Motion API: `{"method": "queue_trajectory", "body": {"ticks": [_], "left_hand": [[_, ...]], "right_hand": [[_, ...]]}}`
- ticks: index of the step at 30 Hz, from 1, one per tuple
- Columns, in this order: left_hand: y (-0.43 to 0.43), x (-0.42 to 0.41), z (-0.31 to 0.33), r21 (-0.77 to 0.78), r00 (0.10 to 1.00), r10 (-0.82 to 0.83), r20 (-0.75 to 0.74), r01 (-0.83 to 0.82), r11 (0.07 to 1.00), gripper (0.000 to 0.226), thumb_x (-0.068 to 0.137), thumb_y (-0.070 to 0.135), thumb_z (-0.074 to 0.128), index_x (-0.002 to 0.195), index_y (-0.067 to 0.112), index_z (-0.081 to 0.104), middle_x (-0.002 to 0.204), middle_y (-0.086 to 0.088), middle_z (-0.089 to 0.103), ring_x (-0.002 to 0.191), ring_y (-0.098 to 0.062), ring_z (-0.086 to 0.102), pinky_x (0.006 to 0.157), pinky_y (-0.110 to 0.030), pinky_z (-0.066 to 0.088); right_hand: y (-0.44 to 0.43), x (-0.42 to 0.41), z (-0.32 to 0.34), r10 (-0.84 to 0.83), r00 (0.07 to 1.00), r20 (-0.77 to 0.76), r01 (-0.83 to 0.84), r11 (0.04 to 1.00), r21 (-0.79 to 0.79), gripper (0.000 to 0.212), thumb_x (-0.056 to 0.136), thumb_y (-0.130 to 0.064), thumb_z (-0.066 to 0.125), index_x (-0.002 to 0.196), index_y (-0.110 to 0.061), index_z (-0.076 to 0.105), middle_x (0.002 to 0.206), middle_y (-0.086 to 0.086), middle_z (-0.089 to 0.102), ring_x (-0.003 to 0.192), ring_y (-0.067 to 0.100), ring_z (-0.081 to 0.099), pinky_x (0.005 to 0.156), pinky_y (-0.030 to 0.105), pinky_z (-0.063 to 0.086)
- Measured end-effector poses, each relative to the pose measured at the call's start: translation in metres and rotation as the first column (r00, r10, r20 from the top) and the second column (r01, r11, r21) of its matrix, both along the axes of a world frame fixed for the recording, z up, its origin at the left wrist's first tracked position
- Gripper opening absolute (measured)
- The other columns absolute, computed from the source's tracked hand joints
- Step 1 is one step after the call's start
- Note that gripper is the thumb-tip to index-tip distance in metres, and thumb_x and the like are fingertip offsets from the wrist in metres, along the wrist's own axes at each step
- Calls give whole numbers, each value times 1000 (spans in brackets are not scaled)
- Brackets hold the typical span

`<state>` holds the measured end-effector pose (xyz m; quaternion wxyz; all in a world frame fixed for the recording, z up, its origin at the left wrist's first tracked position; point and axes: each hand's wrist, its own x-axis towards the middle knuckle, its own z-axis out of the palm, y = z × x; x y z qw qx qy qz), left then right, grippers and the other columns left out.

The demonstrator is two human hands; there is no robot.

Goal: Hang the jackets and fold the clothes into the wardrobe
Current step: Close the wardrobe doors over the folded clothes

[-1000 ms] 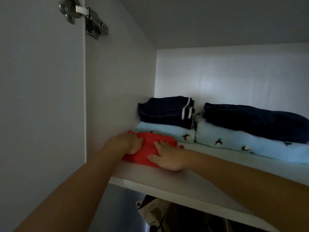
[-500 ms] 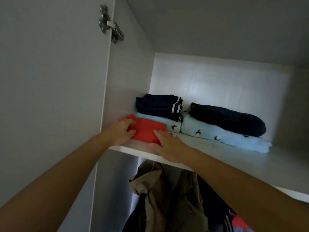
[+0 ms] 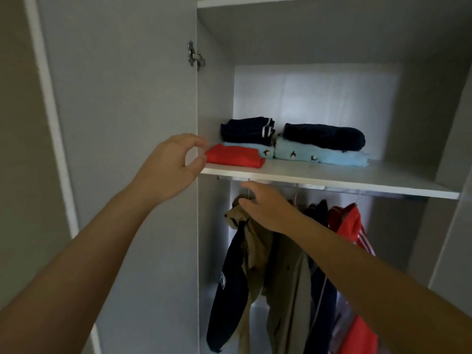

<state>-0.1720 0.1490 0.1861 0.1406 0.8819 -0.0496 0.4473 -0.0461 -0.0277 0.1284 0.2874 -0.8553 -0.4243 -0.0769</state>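
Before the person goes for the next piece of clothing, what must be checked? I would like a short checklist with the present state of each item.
1. Red garment lies folded and flat on the shelf: ok.
2. No part of it hangs over the shelf's front edge: ok.
3. Left hand holds nothing: ok.
4. Right hand holds nothing: ok.
5. Left stack and right stack behind it sit tidy: ok.
6. Jackets hooked firmly on the rail: cannot tell.
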Motion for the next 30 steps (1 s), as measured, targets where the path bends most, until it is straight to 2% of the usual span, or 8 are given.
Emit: {"method": "queue_trajectory", "body": {"ticks": [3, 5, 8, 10, 17, 21, 24, 30], "left_hand": [[11, -46, 18, 116, 990, 94, 101, -106, 988, 25, 90, 15, 58, 114, 11, 64, 126, -3, 61, 129, -20, 47, 112, -27, 24], [25, -71, 28, 194, 974, 156, 167, -187, 963, 23, 88, 15, 60, 110, 9, 65, 124, -7, 63, 130, -23, 47, 115, -40, 20], [49, -100, 39, 306, 939, 219, 267, -298, 904, 23, 85, 16, 59, 106, 9, 65, 128, -11, 59, 135, -27, 39, 115, -45, 10], [68, -109, 42, 341, 909, 263, 325, -371, 864, 33, 82, 22, 54, 112, 10, 62, 140, -14, 47, 141, -30, 26, 115, -48, 4], [132, -110, 49, 238, 951, 228, 209, -276, 931, 58, 83, 12, 62, 138, 8, 45, 158, -17, -1, 145, -35, 5, 115, -54, 16], [143, -105, 52, 137, 982, 57, 182, -82, 987, 59, 91, 11, 55, 145, 17, 33, 158, 0, -15, 124, -29, 47, 96, -28, 41], [141, -99, 48, 90, 981, -23, 193, 6, 996, 64, 93, 8, 50, 149, 23, 23, 159, -3, -9, 122, -8, 40, 84, -3, 30], [125, -75, 43, 86, 945, -208, 254, 192, 978, 71, 92, 9, 48, 149, 31, 12, 160, -8, -7, 140, -14, 21, 99, -3, 19]], "right_hand": [[19, -44, 10, 88, 996, -18, -86, 993, 82, 51, 97, -27, 49, 144, -13, 36, 96, -12, 55, 77, -3, 43, 77, 14, 40], [39, -72, 19, 145, 989, 1, -143, 981, 128, 48, 97, -24, 51, 142, -12, 39, 104, -9, 58, 67, -5, 37, 73, 9, 34], [76, -112, 30, 191, 981, 36, -194, 973, 123, 52, 97, -29, 51, 145, -16, 34, 142, 5, 47, 104, 6, 55, 85, 11, 33], [105, -134, 32, 229, 972, 55, -235, 963, 135, 59, 96, -34, 51, 148, -18, 28, 152, 1, 33, 134, 11, 35, 100, 13, 22], [208, -182, 16, 190, 980, 51, -197, 959, 205, 87, 89, -43, 61, 150, -27, 1, 158, 3, 14, 144, 24, 19, 115, 48, 25], [236, -184, -3, 36, 999, -40, -21, 943, 332, 101, 88, -41, 63, 148, -32, -19, 160, -7, -11, 147, 18, 2, 116, 38, 17], [244, -182, -8, -2, 999, -54, 24, 914, 404, 105, 86, -32, 66, 148, -33, -18, 160, -6, -4, 146, 22, 14, 114, 42, 31], [219, -166, -17, 31, 999, -10, -23, 881, 472, 100, 84, -22, 63, 149, -34, -13, 147, 8, 36, 113, 21, 56, 90, 40, 53]]}}
